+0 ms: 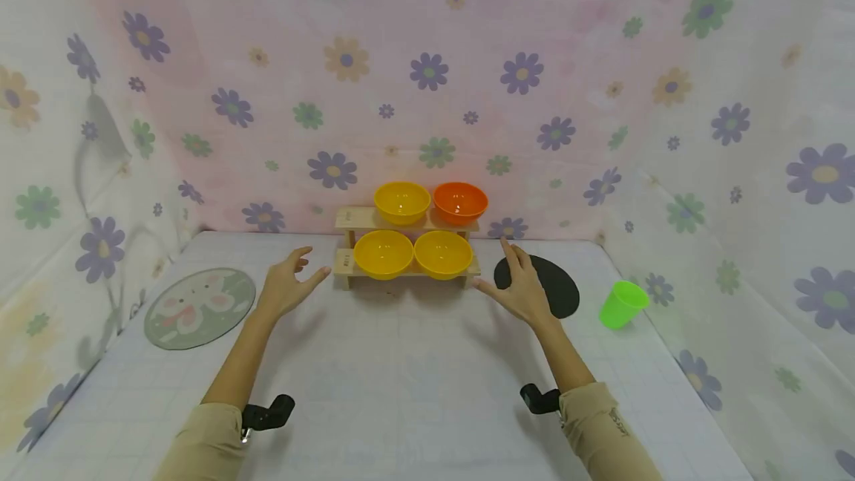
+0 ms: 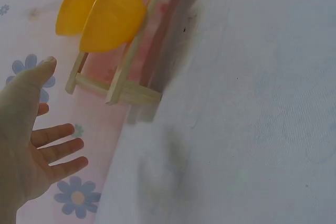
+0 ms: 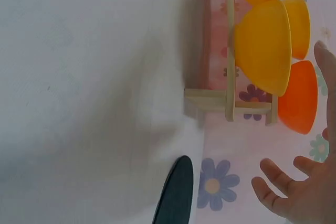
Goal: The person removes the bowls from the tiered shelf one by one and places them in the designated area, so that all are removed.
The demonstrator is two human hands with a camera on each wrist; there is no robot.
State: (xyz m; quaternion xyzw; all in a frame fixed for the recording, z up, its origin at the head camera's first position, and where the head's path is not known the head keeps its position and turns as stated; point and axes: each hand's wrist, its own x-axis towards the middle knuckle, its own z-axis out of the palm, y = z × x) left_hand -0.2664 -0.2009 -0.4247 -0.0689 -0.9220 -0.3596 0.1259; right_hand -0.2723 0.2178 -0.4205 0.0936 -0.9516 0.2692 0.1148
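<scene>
A two-tier wooden rack (image 1: pixel 357 218) stands at the back of the table. On its upper tier sit a yellow bowl (image 1: pixel 402 203) and an orange bowl (image 1: pixel 461 203); the lower tier carries two more yellow bowls, the left one (image 1: pixel 384 254) beside the right one (image 1: pixel 444 254). My left hand (image 1: pixel 286 288) hovers left of the rack, fingers spread and holding nothing. To the rack's right, my right hand (image 1: pixel 517 284) is likewise raised with loose fingers and nothing in it. Neither hand touches a bowl.
An oval grey-green mat with a rabbit picture (image 1: pixel 200 308) lies at the left. A black oval mat (image 1: pixel 557 288) is partly behind my right hand. Farther right stands a bright green cup (image 1: pixel 623 304). Flower-print cloth (image 1: pixel 427 117) walls three sides.
</scene>
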